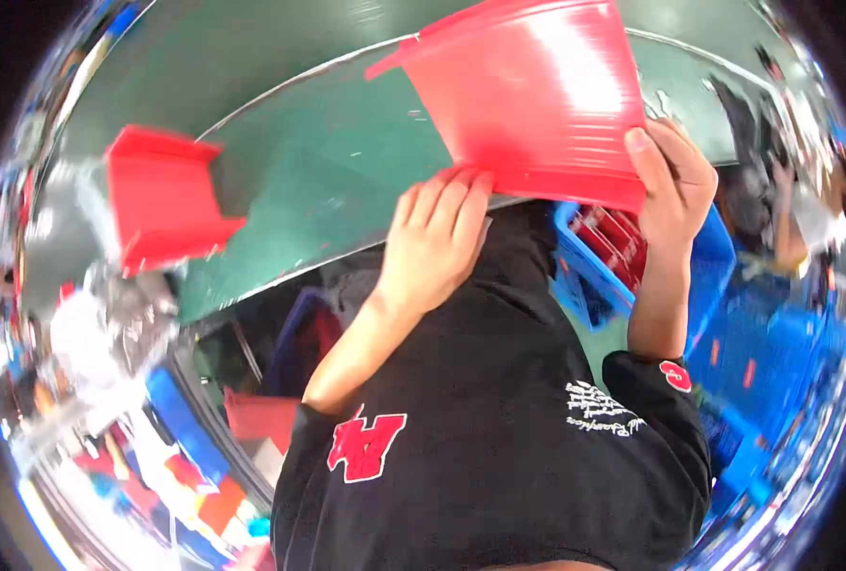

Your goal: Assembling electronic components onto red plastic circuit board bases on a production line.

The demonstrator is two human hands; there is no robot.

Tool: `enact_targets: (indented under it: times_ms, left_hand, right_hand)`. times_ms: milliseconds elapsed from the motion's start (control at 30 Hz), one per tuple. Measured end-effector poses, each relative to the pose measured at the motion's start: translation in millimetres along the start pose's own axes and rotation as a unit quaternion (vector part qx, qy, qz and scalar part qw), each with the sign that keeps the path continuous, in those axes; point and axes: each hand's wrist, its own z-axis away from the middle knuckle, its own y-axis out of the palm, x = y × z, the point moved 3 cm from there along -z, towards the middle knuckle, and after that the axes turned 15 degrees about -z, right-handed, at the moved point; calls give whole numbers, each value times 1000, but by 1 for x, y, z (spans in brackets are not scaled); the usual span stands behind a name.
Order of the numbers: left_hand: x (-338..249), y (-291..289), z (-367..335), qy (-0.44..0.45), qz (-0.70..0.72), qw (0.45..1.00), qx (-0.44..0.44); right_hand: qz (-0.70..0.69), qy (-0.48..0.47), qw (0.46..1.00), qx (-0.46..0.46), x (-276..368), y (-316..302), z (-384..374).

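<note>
A large red plastic bin [537, 95] is tilted at the near edge of a green-topped table [328, 181]. My left hand [434, 243] presses its fingertips against the bin's lower near edge. On the bin's right near corner, my right hand [670, 181] grips with the thumb on the red wall. Both bare forearms rise from black sleeves. The bin's inside is hidden from me.
A second, smaller red bin [161, 200] lies on the table to the left. Blue crates [623, 257] with red items stand on the floor at the right, under my right arm. Clutter of clear bags and coloured items fills the lower left. Another person [813, 219] is at far right.
</note>
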Motion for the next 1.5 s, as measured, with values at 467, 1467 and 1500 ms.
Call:
enact_targets:
  times_ms: [467, 1467, 1500]
  left_hand:
    - [107, -29, 71, -294, -90, 949, -73]
    - [157, -77, 60, -379, -512, 735, -233]
    - [159, -83, 61, -394, -507, 729, -235]
  right_hand:
    - [156, -40, 961, 226, 32, 246, -73]
    - [102, -66, 885, 450, 59, 377, -66]
    - [94, -47, 886, 453, 61, 378, -65]
